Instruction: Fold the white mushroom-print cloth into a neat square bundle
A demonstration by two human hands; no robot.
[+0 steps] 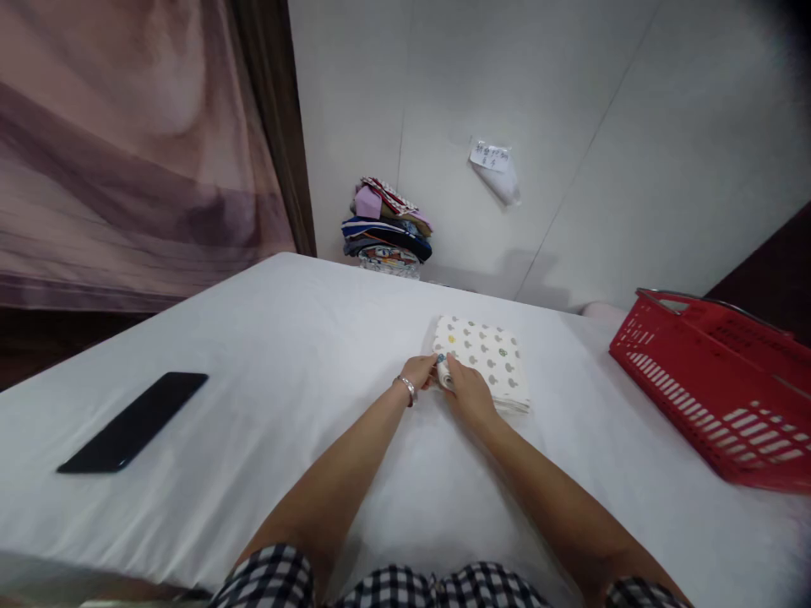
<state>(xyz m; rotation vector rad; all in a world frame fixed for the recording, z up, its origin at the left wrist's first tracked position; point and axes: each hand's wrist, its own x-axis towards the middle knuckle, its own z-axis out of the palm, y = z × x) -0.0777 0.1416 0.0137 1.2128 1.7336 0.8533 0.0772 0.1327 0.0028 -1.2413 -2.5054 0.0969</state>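
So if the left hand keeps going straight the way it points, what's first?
The small white roll at the left hand's fingertips, possibly already touching; depth there is unclear. Past it, probably the patterned folded cloth.

Single view from a camera worn on the person's head, facing forward and down across a white-covered table. It looks from above the near edge, close enough that checked clothing and both forearms spread across the near side, reaching to the left hand and right hand around mid-scene. The wide view takes in a draped curtain at left, a red basket at right and a pale wall beyond.
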